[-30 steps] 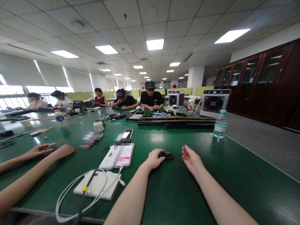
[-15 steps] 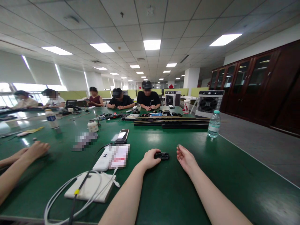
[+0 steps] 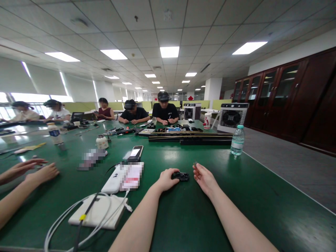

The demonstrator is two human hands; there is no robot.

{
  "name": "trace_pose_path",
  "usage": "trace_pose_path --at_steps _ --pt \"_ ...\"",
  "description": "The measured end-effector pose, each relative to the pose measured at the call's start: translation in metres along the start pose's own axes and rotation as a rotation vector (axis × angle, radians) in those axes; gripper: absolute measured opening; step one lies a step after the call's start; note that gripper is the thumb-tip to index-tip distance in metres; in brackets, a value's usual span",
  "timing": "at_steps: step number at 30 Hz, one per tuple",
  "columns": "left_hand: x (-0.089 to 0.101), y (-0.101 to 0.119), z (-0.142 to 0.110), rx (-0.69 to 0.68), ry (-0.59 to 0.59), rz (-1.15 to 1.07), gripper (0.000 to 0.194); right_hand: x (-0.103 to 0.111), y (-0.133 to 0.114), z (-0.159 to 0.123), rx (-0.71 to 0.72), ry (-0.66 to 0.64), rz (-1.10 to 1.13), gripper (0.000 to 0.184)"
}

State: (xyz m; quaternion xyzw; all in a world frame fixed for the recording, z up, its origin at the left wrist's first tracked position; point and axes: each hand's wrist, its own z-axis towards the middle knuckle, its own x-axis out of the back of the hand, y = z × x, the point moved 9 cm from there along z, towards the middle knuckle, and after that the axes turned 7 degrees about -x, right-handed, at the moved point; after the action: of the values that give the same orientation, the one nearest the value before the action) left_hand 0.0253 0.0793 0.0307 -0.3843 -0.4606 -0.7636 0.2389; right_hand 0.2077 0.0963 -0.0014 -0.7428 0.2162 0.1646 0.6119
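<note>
My left hand rests on the green table, thumb and fingers closed round the left end of a small black device. The device looks like an opened casing with uneven parts inside; its exact kind I cannot make out. Just to its right, my right hand is raised slightly with the fingers curled and pinched. A tiny greyish piece shows at those fingertips, too small to name. A short gap lies between the right fingertips and the black device.
Left of my arm lie a white power bank, a phone, a white box and looped cables. A water bottle stands at the right edge. Long black bars lie ahead. A co-worker's hands are at far left.
The camera view has turned slightly right. My right hand has come a little closer to the black device, while my left hand keeps its hold. The co-worker's hands at left have shifted.
</note>
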Motion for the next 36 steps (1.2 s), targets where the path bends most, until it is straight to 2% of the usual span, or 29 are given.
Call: trace_pose_path --at_steps 3,6,11,17,23,28,36 --pt "-0.001 0.0 0.0 -0.013 -0.006 0.01 0.044 -0.008 -0.008 -0.006 0.09 0.005 -0.148 0.032" --pt "-0.002 -0.001 0.001 -0.017 -0.008 0.014 0.045 -0.019 -0.018 -0.012 0.238 -0.015 -0.317 0.04" --pt "-0.003 -0.002 0.001 -0.016 -0.007 0.015 0.045 -0.039 -0.022 -0.021 0.445 -0.113 -0.637 0.032" --pt "-0.005 -0.005 0.003 -0.019 0.002 0.019 0.045 -0.049 -0.02 -0.031 0.603 -0.128 -0.999 0.024" --pt "-0.005 -0.006 0.003 -0.021 -0.005 0.033 0.045 -0.055 -0.009 -0.03 0.606 -0.207 -1.221 0.021" --pt "-0.004 -0.004 0.003 -0.003 -0.017 0.03 0.045 -0.05 0.001 -0.025 0.535 -0.165 -1.4 0.02" --pt "-0.004 -0.004 0.002 0.006 -0.014 0.041 0.045 -0.051 0.001 -0.026 0.52 -0.197 -1.355 0.03"
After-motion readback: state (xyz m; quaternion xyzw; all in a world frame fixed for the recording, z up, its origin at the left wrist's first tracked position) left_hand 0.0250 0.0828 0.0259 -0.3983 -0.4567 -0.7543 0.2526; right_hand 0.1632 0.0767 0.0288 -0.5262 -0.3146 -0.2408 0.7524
